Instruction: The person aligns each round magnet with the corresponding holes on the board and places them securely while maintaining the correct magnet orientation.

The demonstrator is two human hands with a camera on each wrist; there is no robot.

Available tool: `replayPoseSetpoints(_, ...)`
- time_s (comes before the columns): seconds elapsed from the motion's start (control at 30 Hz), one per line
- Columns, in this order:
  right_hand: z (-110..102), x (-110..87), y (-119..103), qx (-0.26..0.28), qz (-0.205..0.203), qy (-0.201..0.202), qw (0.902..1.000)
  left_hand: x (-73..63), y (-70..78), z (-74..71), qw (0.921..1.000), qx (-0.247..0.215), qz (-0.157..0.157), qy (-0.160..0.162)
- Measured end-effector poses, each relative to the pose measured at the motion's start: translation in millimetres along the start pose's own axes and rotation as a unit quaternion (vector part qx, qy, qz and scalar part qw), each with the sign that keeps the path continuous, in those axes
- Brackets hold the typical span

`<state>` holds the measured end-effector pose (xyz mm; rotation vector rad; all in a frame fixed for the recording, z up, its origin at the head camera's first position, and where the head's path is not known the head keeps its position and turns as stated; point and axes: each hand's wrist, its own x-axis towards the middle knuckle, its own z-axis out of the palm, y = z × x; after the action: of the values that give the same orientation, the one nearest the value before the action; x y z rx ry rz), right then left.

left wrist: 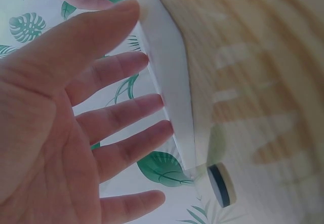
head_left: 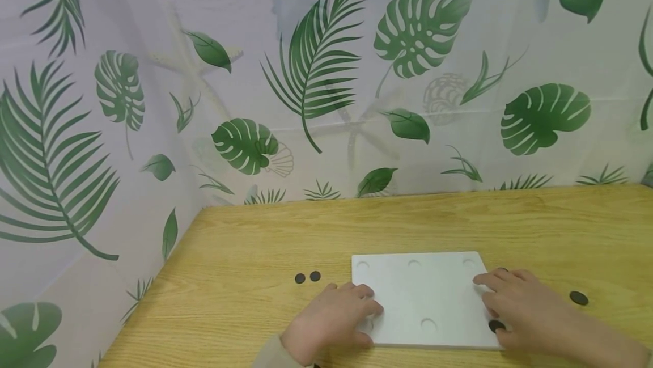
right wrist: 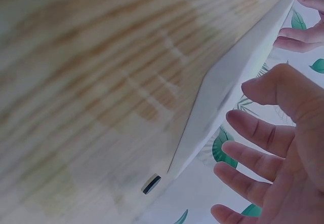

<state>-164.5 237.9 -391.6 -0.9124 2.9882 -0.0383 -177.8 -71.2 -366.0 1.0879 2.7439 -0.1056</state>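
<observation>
A white rectangular board (head_left: pixel 408 300) with shallow round recesses lies flat on the table. My left hand (head_left: pixel 339 317) rests at its left edge, fingertips over the near left recess; the fingers are spread, with nothing between them in the left wrist view. At the opposite edge is my right hand (head_left: pixel 530 308), fingers loosely bent and apart, fingertips right at the rim. A black disc (head_left: pixel 496 326) shows at the board's near right corner beside the right thumb. Another dark disc (head_left: pixel 503 270) peeks out behind the right fingers, mostly hidden.
Two black discs, a left one (head_left: pixel 300 278) and a right one (head_left: pixel 315 276), lie left of the board. One more black disc (head_left: pixel 579 297) lies right of my right hand. A leaf-patterned cloth (head_left: pixel 326 169) hangs behind the wooden table (head_left: pixel 245 300) and along its left side.
</observation>
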Motion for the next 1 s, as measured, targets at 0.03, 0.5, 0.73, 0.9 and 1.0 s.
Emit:
replayPoseSetpoints(0.03, 0.1, -0.5, 0.8, -0.003, -0.002, 0.004, 1.0000, 0.1, -0.1, 0.2, 1.0000, 0.002, 0.000, 0.000)
replayPoseSetpoints(0.5, -3.7, -2.8, 9.4, -0.015, 0.025, 0.025, 0.9993, 0.8, -0.8, 0.5, 0.9998, 0.013, 0.009, 0.010)
replayPoseSetpoints(0.73, -1.7, -6.3, 17.1, -0.030, 0.028, 0.053, 0.9978, 1.5, -0.8, 0.9, 1.0000, 0.002, 0.006, 0.002)
replayPoseSetpoints(0.9, 0.4, -9.7, 24.5, -0.026, 0.031, 0.065, 0.9971, 1.1, -0.9, 1.0, 1.0000, 0.007, 0.006, 0.002)
replayPoseSetpoints(1.0, 1.4, -12.5, 28.7, -0.022, 0.040, 0.070, 0.9965, 0.8, -1.1, 1.4, 0.9999, 0.012, 0.007, 0.005)
